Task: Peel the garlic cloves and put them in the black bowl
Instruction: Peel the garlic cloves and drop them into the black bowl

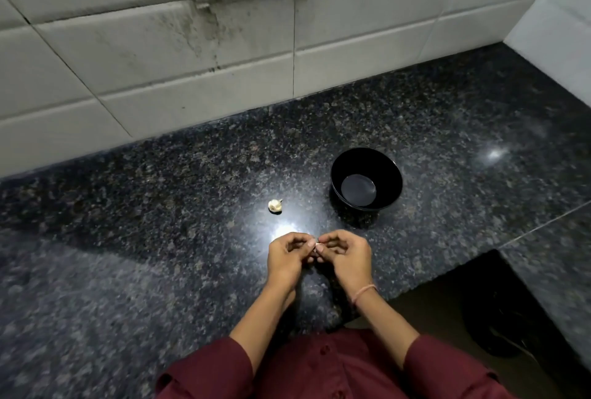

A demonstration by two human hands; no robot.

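My two grips on one garlic clove [317, 246].
My left grip [284, 258] and right grip [347, 256] pinch it just before the black bowl [385, 171]; another clove [275, 206] lies left of the bowl.

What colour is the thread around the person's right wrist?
Pale pinkish-orange. The thread shows best in the head view.

Two hands [285, 258] [348, 254], two garlic pieces [275, 206] [317, 247], one black bowl [388, 171].

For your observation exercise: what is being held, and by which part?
Left hand and right hand pinch one garlic clove between fingertips; exact part hidden.
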